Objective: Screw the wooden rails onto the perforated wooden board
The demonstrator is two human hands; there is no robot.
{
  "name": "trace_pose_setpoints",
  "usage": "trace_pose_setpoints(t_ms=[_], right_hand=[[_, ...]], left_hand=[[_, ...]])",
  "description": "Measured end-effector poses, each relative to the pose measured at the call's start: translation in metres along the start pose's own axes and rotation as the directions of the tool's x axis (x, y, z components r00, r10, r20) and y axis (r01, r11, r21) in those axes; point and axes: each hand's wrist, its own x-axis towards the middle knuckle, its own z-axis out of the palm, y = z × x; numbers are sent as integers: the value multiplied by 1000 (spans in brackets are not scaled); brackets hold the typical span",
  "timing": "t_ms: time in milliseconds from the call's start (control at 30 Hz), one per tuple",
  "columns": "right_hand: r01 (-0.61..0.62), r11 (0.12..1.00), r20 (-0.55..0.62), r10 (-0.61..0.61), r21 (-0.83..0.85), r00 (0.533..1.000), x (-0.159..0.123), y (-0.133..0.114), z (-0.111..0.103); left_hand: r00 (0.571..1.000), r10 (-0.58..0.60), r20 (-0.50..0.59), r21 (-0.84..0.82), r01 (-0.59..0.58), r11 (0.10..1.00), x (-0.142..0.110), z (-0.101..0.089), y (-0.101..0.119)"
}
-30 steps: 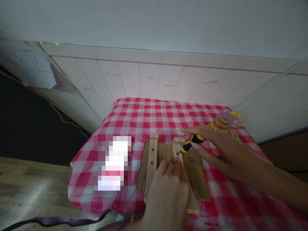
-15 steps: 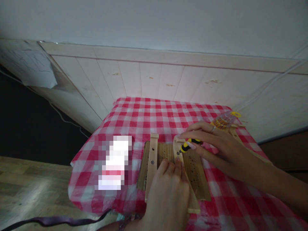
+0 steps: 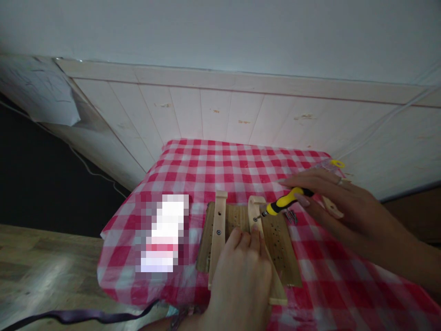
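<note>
A wooden board [image 3: 280, 250] with many small holes lies on the red-and-white checked tablecloth [image 3: 220, 170]. Two pale wooden slats [image 3: 217, 230] are fixed across it. My left hand [image 3: 241, 280] presses flat on the board and the right-hand slat, fingers together. My right hand [image 3: 337, 202] pinches a small yellow-and-black screwdriver [image 3: 280, 205]; its tip sits on a screw in the right-hand slat.
A blurred white and red item [image 3: 161, 232] lies on the cloth at the left. A yellow-capped clear packet [image 3: 332, 164] lies behind my right hand. A panelled white wall [image 3: 220, 110] stands behind the table, wood floor [image 3: 41, 276] at the left.
My right hand has drawn back to the right along the screwdriver, uncovering more of its yellow handle. My left hand has stayed put on the board.
</note>
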Motion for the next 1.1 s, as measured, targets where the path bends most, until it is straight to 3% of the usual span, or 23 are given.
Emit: trace_pose_setpoints(t_ms=[100,233,333,467,600,733,800,1000,1100], right_hand=[[-168,985,-100,170,23,980,-20,13,1],[-446,886,-130,461,128,878,-63,40,15],[-551,824,-82,563,130,823,-88,52,31],[-578,808,-2,582,115,813,-98,55,52],[-594,796,-39,601,111,798,-98,59,67],[-617,779,-104,627,113,772,-103,68,66],[-606,791,-100,612,86,784,-105,72,61],[-436,898,7,437,-51,899,-102,78,60],[-333,931,-77,325,-148,942,-98,67,64]], left_hand=[[1000,-8,2,-30,8,1000,-2,4,0],[999,-16,-28,-56,14,998,-6,10,-1],[999,-4,-35,-46,2,999,-6,10,-1],[998,54,-32,35,-53,998,-3,5,-1],[996,60,-62,65,-56,996,-4,5,0],[994,59,-94,72,-53,996,-7,7,2],[992,53,-114,68,-45,997,-7,8,2],[991,29,-134,46,-23,999,-5,13,1],[986,52,-161,69,-42,997,-6,18,0]])
